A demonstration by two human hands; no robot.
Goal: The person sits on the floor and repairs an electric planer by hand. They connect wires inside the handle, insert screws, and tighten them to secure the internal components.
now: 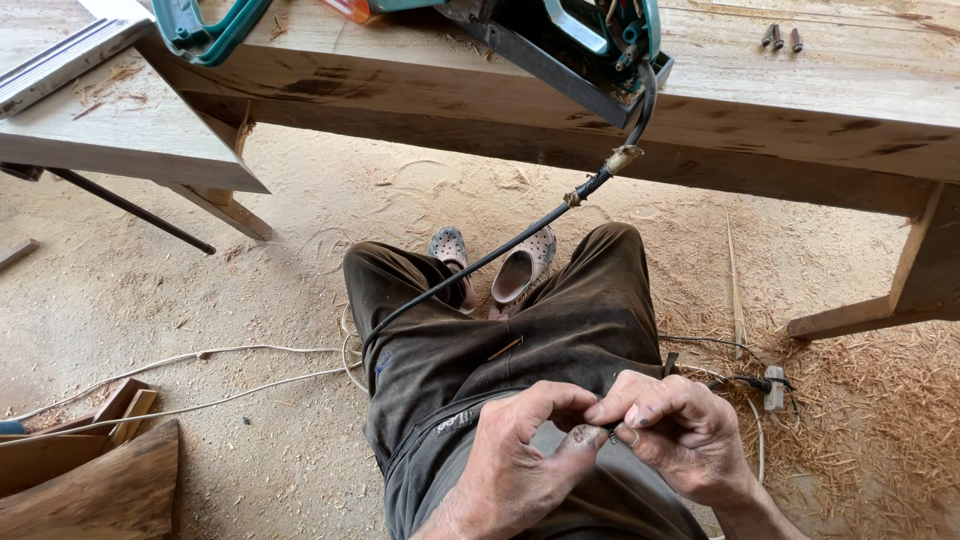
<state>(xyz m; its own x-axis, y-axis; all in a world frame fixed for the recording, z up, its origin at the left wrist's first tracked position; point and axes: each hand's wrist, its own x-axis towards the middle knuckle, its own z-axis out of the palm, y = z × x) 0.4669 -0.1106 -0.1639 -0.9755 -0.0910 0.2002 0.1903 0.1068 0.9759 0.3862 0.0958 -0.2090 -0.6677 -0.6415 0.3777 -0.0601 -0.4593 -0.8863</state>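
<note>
Sawdust covers the floor (pixel 260 290) under the wooden bench (pixel 800 110), power saw (pixel 590 40) resting idle on top; left hand (pixel 515 460) and right hand (pixel 670 430) meet over the lap, fingertips pinching the small dark end of the black cord (pixel 480 265), the work on it looks unfinished

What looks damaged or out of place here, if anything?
The black power cord looks patched: pale wrapping bulges where it leaves the teal power saw, with a second lump lower down. The saw overhangs the wooden bench edge. Both hands pinch something small, too small to identify.
</note>
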